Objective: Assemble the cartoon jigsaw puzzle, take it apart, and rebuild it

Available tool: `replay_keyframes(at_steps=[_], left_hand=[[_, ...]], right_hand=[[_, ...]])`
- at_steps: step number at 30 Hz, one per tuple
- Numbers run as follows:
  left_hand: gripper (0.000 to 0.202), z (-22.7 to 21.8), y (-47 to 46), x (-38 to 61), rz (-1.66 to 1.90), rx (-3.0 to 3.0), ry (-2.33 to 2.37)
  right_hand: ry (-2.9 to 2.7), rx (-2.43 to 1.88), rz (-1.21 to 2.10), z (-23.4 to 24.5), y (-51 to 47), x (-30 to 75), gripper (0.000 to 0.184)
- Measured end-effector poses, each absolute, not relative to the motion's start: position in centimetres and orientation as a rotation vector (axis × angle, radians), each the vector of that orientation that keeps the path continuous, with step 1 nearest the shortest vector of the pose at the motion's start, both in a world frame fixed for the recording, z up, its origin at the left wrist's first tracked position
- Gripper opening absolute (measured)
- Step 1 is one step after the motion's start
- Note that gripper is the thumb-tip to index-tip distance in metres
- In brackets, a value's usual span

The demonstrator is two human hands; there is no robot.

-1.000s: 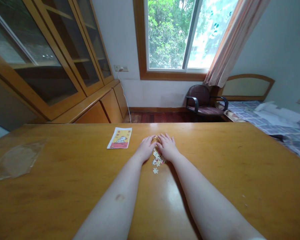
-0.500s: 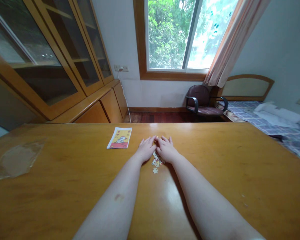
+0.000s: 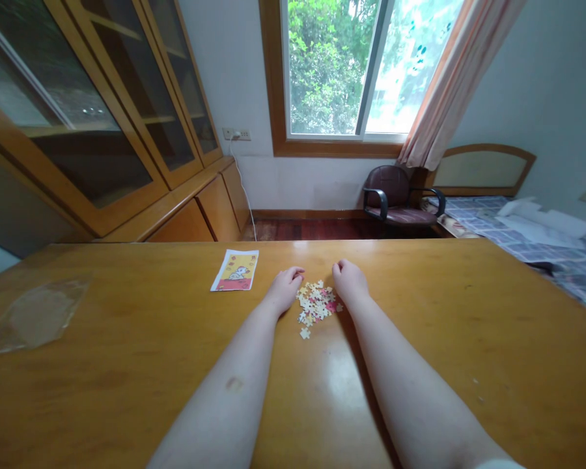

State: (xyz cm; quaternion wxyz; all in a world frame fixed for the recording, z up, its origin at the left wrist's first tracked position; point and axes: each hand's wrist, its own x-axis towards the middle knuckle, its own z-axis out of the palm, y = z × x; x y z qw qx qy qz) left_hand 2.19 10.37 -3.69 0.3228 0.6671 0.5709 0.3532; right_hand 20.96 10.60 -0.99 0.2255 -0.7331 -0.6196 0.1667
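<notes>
On table (image 3: 127,326) | jigsaw pieces (image 3: 315,306) between left hand (image 3: 286,290), right hand (image 3: 349,281) | plastic bag (image 3: 34,316) aside

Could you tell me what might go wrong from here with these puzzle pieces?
The loose jigsaw pieces lie between the left hand and right hand, so a careless sweep could scatter them, perhaps toward the table's far edge. The single piece lying apart from the pile might be overlooked.
</notes>
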Motion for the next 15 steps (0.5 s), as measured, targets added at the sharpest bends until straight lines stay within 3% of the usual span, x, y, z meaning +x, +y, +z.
replay_keyframes(at_steps=[3, 10, 12, 15], left_hand=[[0.026, -3.7, 10.4, 2.2, 0.948, 1.707, 1.489], [0.028, -4.3, 10.6, 2.0, 0.979, 1.690, 1.462], [0.030, -4.4, 10.8, 1.9, 0.980, 1.681, 1.462], [0.031, -4.6, 11.0, 1.7, 1.001, 1.637, 1.456]], right_hand=[[-1.713, -2.099, 0.532, -1.1, 11.0, 21.6, 0.031], [-1.783, -1.786, 0.757, -1.7, 11.0, 19.9, 0.029], [-1.650, -1.613, 1.069, -1.3, 10.8, 20.0, 0.027], [-1.604, -1.211, 1.901, -0.2, 10.2, 20.4, 0.024]])
